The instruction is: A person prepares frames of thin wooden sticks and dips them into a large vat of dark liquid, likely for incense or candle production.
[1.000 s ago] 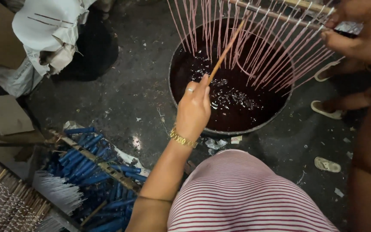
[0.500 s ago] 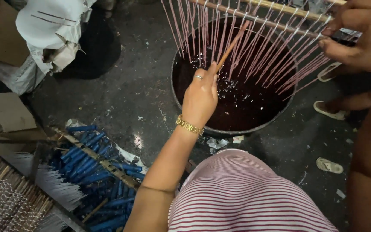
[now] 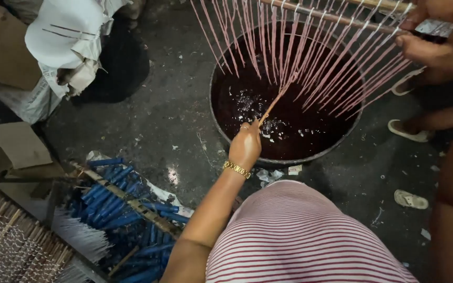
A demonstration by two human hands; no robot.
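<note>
Pink hanging strands [image 3: 310, 57] curtain the far half of the dark vat [image 3: 289, 112]; near half open above liquid. Bare floor [image 3: 169, 120] free to its left. Blue candle rack [image 3: 121, 209] blocks lower left.

right hand [image 3: 441, 44] cut off, stick [image 3: 274, 102] tip blurred

The left hand [image 3: 246, 147] has crept up and to the right, from the near rim of the round vat [image 3: 221, 126] to a spot over its dark liquid. Its thin stick [image 3: 274, 102] now reaches higher, the tip apparently touching the hanging pink strands [image 3: 310, 63]. The wooden rod [image 3: 336, 18] carrying those strands has drifted leftward with the right hand [image 3: 441, 39], so they hang further left across the vat.
</note>
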